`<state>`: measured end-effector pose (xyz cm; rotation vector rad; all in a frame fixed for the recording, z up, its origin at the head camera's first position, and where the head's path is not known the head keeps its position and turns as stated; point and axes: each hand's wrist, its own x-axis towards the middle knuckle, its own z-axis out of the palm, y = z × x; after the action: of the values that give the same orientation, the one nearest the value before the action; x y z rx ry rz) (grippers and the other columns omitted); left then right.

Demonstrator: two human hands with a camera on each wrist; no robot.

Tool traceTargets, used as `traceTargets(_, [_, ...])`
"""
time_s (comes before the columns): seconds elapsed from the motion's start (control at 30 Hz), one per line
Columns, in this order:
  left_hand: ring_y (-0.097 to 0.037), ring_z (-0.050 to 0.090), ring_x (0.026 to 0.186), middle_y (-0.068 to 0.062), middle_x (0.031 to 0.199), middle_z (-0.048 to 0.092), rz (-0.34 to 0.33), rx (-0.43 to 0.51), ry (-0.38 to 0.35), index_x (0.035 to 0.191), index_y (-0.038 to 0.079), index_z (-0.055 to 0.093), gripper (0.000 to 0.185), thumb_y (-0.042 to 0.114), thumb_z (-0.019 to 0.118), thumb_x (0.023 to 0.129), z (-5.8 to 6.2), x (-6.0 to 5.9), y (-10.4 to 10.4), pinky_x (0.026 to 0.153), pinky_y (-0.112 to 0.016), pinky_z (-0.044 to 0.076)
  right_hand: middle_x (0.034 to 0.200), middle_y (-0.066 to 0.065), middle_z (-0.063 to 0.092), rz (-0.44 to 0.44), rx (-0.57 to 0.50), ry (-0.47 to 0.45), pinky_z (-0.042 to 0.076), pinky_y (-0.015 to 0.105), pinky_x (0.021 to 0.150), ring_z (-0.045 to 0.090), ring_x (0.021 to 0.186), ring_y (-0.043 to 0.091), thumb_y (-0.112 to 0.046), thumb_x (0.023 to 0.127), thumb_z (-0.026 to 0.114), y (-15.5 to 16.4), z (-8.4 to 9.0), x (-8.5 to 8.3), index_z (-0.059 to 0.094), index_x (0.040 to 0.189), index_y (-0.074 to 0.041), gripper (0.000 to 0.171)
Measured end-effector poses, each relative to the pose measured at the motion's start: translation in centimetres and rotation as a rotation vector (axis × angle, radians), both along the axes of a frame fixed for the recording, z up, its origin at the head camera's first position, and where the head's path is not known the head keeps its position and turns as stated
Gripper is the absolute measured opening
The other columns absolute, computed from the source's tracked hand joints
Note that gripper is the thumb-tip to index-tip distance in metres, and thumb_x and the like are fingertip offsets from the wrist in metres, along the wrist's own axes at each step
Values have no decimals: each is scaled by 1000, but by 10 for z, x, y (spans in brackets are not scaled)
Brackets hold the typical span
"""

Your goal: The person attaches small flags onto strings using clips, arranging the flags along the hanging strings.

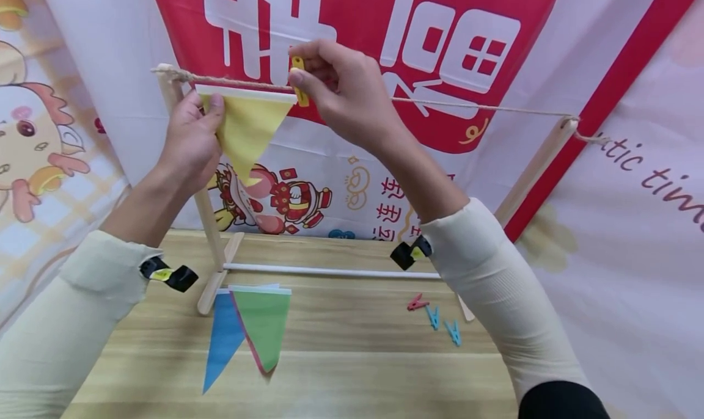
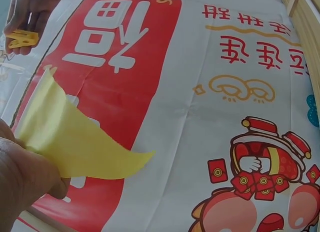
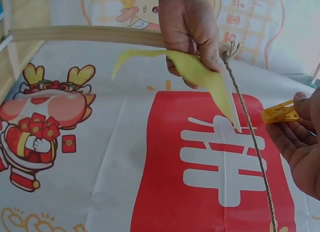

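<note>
A yellow triangular pennant (image 1: 250, 123) with a white top edge hangs just below the twine (image 1: 467, 105). My left hand (image 1: 189, 141) pinches its upper left corner near the left post (image 1: 206, 223). Between the thumb and fingers of my right hand (image 1: 352, 95) is a yellow clothespin (image 1: 299, 89), near the pennant's other top corner. In the right wrist view, the clothespin (image 3: 281, 112) is beside the twine (image 3: 252, 137), apart from it. The pennant's white edge lies along the twine's other side there, and its tip curls in the left wrist view.
Blue (image 1: 222, 333) and green (image 1: 264, 324) pennants lie overlapped on the wooden table (image 1: 352, 376). One red clothespin (image 1: 418, 303) and two blue clothespins (image 1: 453, 333) lie at the right. A white rod (image 1: 330, 272) runs low between the posts. A printed cloth (image 1: 308, 144) hangs behind.
</note>
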<state>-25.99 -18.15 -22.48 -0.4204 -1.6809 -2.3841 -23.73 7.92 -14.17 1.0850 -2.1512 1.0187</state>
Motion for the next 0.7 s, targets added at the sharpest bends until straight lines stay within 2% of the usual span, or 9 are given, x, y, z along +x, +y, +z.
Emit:
traceTargets(0.13, [-21, 46, 158, 2, 158, 54, 24, 4, -14, 162, 17, 54, 51, 31, 55, 114, 1, 1, -3, 141, -37, 35, 119, 11, 80, 14, -24, -41, 64, 19, 101, 76, 100, 11, -18, 111, 72, -11, 6, -5, 72, 141, 1, 36])
traceTargets(0.33, [-20, 49, 157, 2, 156, 57, 25, 39, -12, 160, 15, 56, 48, 30, 55, 114, 1, 0, -5, 139, -35, 39, 119, 11, 78, -23, -106, -170, 64, 19, 101, 77, 99, 12, -17, 111, 71, -19, 12, -16, 73, 140, -2, 32])
traceTargets(0.7, [-20, 48, 157, 1, 157, 57, 12, 40, 8, 161, 17, 55, 49, 31, 55, 114, 0, -1, 2, 140, -37, 37, 125, 11, 73, -75, -179, -258, 62, 16, 104, 72, 106, 14, -16, 114, 67, -35, 17, -27, 69, 140, -2, 30])
